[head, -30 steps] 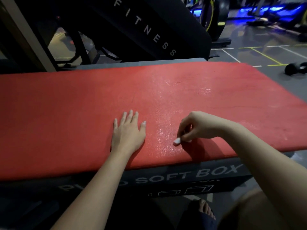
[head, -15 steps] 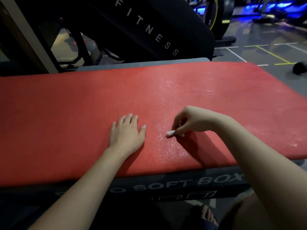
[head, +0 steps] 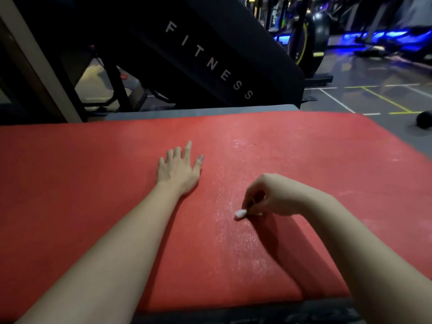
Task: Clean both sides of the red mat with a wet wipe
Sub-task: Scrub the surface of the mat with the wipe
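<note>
- Currently, mat [head: 93, 206] lies flat, red face up, on a dark box [head: 233, 318] whose top edge shows along the bottom of the view. It fills most of the frame.
- Left hand [head: 178, 168]: palm down on the mat, left of centre, fingers straight and slightly spread, gripping nothing.
- Right hand [head: 268, 197]: fingers curled, thumb and fingertips pinching a small white wipe [head: 240, 213]. Only a bunched wad sticks out on the left side of the fingers.
- Wipe is low at the mat surface. It looks like contact, but the view is too soft to be sure.
- Hands are apart, with the right one nearer the camera.
- Wet streak [head: 233, 242] glistens on the mat between the hands and runs from mid-mat toward the near edge. The wipe sits at its right side.
- Bare forearms come in from the bottom corners.
- Behind the mat: grey slab [head: 198, 112] edge just past the far side, then a slanted black panel [head: 210, 54] marked "FITNESS".
- Far right: grey floor [head: 374, 97] with white and yellow lines.
- Top right: machine with a yellow-rimmed wheel [head: 304, 43], blue lighting beyond it.
</note>
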The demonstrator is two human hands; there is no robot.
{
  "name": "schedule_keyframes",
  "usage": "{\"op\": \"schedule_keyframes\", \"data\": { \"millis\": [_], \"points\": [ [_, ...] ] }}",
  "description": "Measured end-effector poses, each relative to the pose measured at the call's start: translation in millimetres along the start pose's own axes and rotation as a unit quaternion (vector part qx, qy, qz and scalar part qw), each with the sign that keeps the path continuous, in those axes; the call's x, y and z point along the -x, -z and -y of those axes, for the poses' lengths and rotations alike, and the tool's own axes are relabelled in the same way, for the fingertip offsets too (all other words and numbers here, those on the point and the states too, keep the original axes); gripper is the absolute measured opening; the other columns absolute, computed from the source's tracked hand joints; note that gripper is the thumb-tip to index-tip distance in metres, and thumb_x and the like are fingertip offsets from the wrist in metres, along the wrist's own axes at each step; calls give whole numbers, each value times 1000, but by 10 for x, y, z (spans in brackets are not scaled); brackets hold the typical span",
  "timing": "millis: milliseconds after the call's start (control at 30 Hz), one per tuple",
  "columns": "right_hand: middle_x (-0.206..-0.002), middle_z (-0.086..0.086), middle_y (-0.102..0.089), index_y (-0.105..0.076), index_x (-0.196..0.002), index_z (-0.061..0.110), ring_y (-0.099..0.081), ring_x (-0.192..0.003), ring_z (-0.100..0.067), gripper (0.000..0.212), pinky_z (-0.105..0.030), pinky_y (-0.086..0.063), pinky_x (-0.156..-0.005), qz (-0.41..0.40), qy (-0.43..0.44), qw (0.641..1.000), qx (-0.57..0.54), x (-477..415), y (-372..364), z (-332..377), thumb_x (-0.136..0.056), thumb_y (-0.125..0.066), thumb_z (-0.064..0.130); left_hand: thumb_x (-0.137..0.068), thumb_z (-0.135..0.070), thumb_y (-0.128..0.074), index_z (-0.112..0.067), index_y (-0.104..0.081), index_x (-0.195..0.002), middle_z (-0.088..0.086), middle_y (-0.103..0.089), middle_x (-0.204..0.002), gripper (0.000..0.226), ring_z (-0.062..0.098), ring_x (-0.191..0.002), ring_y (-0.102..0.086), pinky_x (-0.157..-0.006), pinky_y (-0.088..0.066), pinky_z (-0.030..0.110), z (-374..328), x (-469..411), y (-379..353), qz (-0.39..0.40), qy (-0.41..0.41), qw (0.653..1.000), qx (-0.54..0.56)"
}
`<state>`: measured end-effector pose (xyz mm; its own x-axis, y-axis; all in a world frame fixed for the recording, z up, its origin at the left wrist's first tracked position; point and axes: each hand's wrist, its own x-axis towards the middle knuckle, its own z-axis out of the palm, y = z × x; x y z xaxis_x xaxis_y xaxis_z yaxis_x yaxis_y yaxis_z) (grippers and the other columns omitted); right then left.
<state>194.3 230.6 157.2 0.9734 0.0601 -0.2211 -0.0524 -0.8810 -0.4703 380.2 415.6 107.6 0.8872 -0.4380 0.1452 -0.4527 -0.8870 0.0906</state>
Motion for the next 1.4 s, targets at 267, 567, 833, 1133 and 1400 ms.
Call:
{"op": "schedule_keyframes", "data": {
  "millis": [267,567,833,1133,1400],
  "points": [
    [-79,11,-62,-75,-87,25,-55,-71,-7,5,-24,-37,-63,-163,9,987,-3,-420,-73,-266,-84,-78,26,-98,-68,-4,-30,-9,-163,1,-3,-171,75,19,-157,2,-126,3,51,105,-103,-245,40,-19,999,31],
    [-85,7,-59,-77,-90,17,-63,-86,-24,5,-22,-29,-66,-254,-25,965,55,-1364,341,-670,-85,-77,19,-99,-67,-11,-28,-17,-162,6,-15,-169,74,24,-156,-8,-125,-5,54,88,-99,-244,24,-22,999,24],
    [-91,10,-72,-79,-94,25,-66,-82,-6,12,-16,-44,-72,-87,71,986,121,-1311,616,-627,-83,-78,21,-98,-68,-8,-27,-16,-162,7,-15,-168,76,26,-155,-8,-125,-5,55,98,-106,-291,29,-25,999,22],
    [-75,9,-74,-79,-86,29,-67,-72,-8,11,-25,-46,-65,-70,-24,995,73,-1896,918,-815,-79,-82,37,-97,-68,-7,-27,-12,-162,7,-12,-169,77,26,-156,-6,-125,-3,54,95,-156,-289,30,-32,999,9],
    [-77,-6,-71,-76,-84,19,-65,-76,-19,21,-24,-39,-67,-215,-79,972,57,-2573,947,-933,-81,-81,38,-86,-83,3,-27,-5,-163,6,-5,-170,95,24,-156,1,-125,0,54,107,-150,-297,41,-34,999,1]
  ]
}}
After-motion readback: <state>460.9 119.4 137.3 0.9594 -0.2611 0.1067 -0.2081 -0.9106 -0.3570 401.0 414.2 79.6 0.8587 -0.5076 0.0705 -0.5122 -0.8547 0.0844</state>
